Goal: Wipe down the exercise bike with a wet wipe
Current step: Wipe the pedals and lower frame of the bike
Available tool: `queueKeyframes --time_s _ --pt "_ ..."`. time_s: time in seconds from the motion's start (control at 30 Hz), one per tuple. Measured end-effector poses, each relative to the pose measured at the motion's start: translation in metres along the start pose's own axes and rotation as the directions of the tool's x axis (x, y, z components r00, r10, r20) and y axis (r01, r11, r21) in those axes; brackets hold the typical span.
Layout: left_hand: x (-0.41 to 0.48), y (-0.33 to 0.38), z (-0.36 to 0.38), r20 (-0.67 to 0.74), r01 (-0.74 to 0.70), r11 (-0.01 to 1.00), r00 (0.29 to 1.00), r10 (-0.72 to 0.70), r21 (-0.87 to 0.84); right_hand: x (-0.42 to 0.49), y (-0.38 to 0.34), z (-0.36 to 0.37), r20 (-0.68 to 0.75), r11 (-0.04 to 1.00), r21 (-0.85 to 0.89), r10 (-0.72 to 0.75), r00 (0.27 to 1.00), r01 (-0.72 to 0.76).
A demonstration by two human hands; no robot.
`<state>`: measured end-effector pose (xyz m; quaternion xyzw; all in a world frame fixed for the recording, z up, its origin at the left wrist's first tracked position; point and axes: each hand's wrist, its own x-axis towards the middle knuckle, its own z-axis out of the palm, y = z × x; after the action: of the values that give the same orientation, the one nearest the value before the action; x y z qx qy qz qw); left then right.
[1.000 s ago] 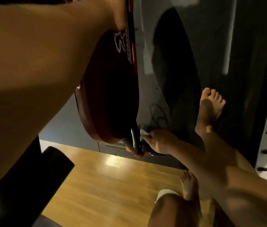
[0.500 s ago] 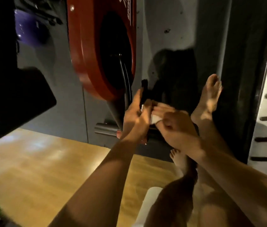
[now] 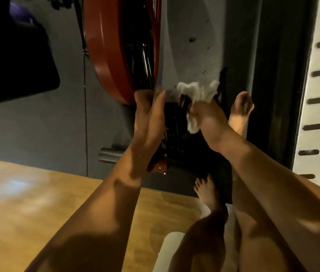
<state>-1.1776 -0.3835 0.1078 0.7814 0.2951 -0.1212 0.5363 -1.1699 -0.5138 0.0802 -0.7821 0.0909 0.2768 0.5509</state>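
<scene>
glossy red flywheel (image 3: 108, 61), crumpled cloth wipe (image 3: 196, 91), polished wood floor (image 3: 37, 203)

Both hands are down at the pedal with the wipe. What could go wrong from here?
1. The left hand only presses flat-fingered on the pedal; if it turns, fingers could be pinched near the red flywheel.
2. The right hand grips the wet wipe bunched, with loose ends that might snag on the pedal.
3. A bare foot sits close beside the pedal and could be struck.

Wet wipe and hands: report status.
Left hand flat, fingers straight, against black pedal. Right hand pinches wet wipe over pedal. Bare foot close beside wipe, not blocking.
</scene>
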Motion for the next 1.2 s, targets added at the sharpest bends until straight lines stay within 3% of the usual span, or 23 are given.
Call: queueKeyframes --time_s 0.03,0.1,0.17,0.23,0.27,0.4,0.57,0.73,0.8,0.9,1.03,1.2 --pt "0.003 0.002 0.001 -0.014 -0.01 1.0 1.0 0.01 -0.023 -0.005 0.005 0.001 0.009 0.994 -0.093 -0.063 0.998 0.064" --pt "0.004 0.009 0.007 -0.009 0.014 0.999 1.0 -0.014 -0.047 -0.004 0.008 -0.003 0.048 0.998 -0.002 -0.06 0.997 0.06" --pt "0.004 0.011 0.013 -0.002 0.067 0.993 0.998 -0.067 -0.092 0.009 -0.003 -0.011 0.029 0.975 0.221 0.023 0.999 -0.028" --pt "0.003 0.008 0.014 -0.014 0.078 0.987 0.997 -0.081 -0.144 0.019 -0.016 -0.011 -0.02 0.886 0.459 0.087 0.996 -0.068" --pt "0.0 0.005 0.013 -0.024 0.083 0.982 0.996 -0.088 -0.171 0.02 -0.014 -0.006 -0.004 0.862 0.497 0.123 0.992 -0.105" --pt "-0.017 -0.011 0.007 -0.003 0.113 0.966 0.993 -0.117 -0.234 0.014 0.013 0.008 0.197 0.893 0.384 0.17 0.966 -0.236" --pt "-0.016 -0.015 0.007 0.006 0.116 0.966 0.993 -0.118 -0.232 0.058 0.023 0.009 0.285 0.884 0.201 0.359 0.889 -0.421" --pt "-0.008 -0.02 0.01 0.0 0.223 0.919 0.972 -0.236 -0.326 0.041 -0.001 -0.001 0.547 0.893 0.26 0.178 0.818 -0.368" --pt "-0.007 -0.017 0.013 0.002 0.23 0.917 0.97 -0.242 -0.326 0.04 0.001 -0.005 0.542 0.878 0.31 0.151 0.826 -0.364" --pt "0.0 -0.013 0.017 0.013 0.236 0.912 0.969 -0.246 -0.335 0.053 0.019 -0.005 0.502 0.91 0.234 0.189 0.844 -0.343" --pt "0.005 -0.01 0.016 0.053 0.305 0.894 0.951 -0.305 -0.33 0.059 0.042 0.01 0.533 0.877 0.204 0.274 0.801 -0.435" --pt "0.005 -0.016 0.016 0.077 0.316 0.876 0.948 -0.309 -0.364 0.06 0.074 0.011 0.664 0.741 0.155 0.412 0.624 -0.654"
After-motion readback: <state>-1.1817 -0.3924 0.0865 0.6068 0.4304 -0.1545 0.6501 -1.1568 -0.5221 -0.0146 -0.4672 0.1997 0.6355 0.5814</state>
